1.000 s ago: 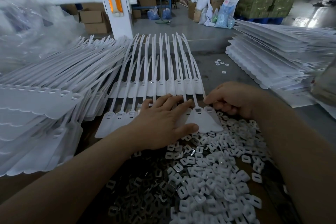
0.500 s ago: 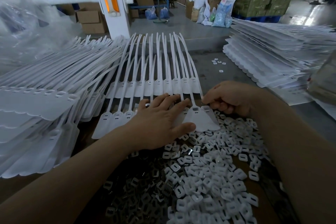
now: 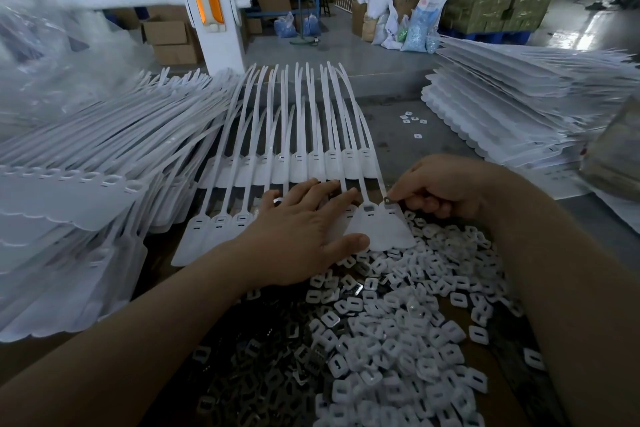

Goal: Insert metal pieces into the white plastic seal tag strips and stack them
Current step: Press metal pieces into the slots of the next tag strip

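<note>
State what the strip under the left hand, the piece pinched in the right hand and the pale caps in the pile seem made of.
Tag strip: likely matte white plastic, thin with a bendy tail. Piece pinched by the right hand: apparently metal, grey with a glint. Caps: probably moulded white plastic, dull and slotted.

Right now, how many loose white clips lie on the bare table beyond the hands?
5: four clustered beside the right stack, one alone nearer the right hand. Others may be hidden.
</note>
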`<state>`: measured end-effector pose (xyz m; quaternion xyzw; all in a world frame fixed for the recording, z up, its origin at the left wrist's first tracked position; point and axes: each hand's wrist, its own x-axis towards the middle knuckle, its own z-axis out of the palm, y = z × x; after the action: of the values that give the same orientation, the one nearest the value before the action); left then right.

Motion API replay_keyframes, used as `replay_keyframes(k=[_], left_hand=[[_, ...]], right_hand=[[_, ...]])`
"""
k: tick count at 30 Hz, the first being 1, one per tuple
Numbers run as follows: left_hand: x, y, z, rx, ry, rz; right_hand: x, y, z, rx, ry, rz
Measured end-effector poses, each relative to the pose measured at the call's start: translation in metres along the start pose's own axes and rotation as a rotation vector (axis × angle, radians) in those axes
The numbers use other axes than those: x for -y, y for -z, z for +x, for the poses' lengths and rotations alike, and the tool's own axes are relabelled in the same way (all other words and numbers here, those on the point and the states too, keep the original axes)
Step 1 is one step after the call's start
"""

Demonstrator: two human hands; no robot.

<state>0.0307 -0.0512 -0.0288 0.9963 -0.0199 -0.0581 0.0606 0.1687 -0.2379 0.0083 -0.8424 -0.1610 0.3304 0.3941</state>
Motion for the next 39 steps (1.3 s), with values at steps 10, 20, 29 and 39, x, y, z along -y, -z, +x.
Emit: replay_keyframes(k=[10,20,29,39], left_hand=[[0.0007,-0.0005,0.0006,-0.001,-0.002,-0.003],[0.001,-0.0016,0.001,-0.005,-0.004,0.007],[0.0002,-0.0006,0.0008,0.004,0.004,0.005],[-0.0008,0.0002,-0.0002,0.009,0.004,0.003]], right_hand=[[-0.0005,0.0049,0.0014,0.04,-0.028,-0.053],[-0.0007,0.0055,0.0028,0.043,-0.031,-0.086],[-0.0005,0.0055,0.0026,0.038,-0.034,-0.123],[-0.0009,0.0064,0.0065,0.015,-0.061,-0.169]])
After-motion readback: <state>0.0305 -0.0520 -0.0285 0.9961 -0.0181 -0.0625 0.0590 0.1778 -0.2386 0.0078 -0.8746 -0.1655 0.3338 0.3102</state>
